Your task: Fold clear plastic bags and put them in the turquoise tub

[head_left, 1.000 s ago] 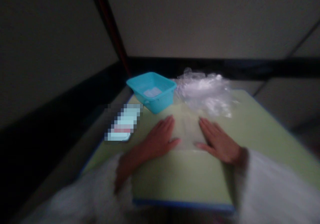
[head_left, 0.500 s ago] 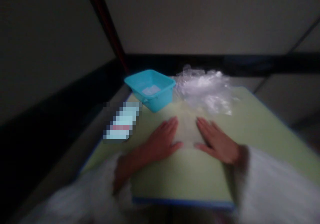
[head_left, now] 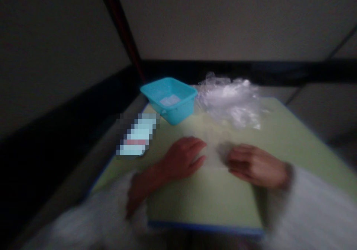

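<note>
A thin, see-through sheet, possibly a flat plastic bag [head_left: 213, 157], lies on the green tabletop [head_left: 203, 198]. At its left edge is my left hand [head_left: 184, 159], its fingers bent and the thumb held apart from them. My right hand [head_left: 255, 165] hovers by the sheet's right side, loosely curled and a little blurred. A shadow falls under its fingertips, and nothing shows in its grasp. Beyond the hands lies a crumpled heap of clear plastic [head_left: 231, 99].
A turquoise plastic basket [head_left: 181, 112] with something pale inside stands at the back left. Nearer on the left lies a pixelated, bright, phone-like object [head_left: 138, 136]. Blue edging [head_left: 206, 227] runs along the table's front. Pale walls rise behind.
Both hands lay flat with fingers stretched beside the sheet. My right hand has since drawn back to the right and curled; my left hand's fingers have bent, their tips shifting slightly rightward.
</note>
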`<state>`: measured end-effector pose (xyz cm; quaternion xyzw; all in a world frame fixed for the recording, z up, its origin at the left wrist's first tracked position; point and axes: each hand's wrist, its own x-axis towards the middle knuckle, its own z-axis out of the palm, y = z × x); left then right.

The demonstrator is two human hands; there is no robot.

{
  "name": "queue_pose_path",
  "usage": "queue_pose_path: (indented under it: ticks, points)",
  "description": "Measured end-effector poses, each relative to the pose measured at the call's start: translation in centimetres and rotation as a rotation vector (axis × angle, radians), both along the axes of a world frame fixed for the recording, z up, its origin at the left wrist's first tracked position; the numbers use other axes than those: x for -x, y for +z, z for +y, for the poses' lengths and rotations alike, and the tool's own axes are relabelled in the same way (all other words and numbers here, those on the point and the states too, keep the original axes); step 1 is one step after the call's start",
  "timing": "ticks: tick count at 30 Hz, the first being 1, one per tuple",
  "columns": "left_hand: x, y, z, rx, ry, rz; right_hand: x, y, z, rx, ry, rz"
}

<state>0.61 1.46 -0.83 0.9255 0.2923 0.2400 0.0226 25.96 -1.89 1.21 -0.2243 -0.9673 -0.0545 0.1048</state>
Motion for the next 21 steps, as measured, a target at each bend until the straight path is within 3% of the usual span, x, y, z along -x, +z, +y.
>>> queue_pose_path:
  ticks: [8, 16, 21]
  points:
    - [0.08, -0.48, 0.31, -0.004, -0.029, 0.114, 0.31, -0.43, -0.26, -0.109, -0.018, -0.03]
    - [0.47, -0.2, 0.14, 0.066, -0.069, 0.094, -0.19, 0.19, -0.67, 0.092, -0.123, 0.156]
    - [0.33, 0.04, 0.23, 0.082, -0.096, 0.164, -0.42, -0.4, -0.19, 0.047, -0.16, 0.266]
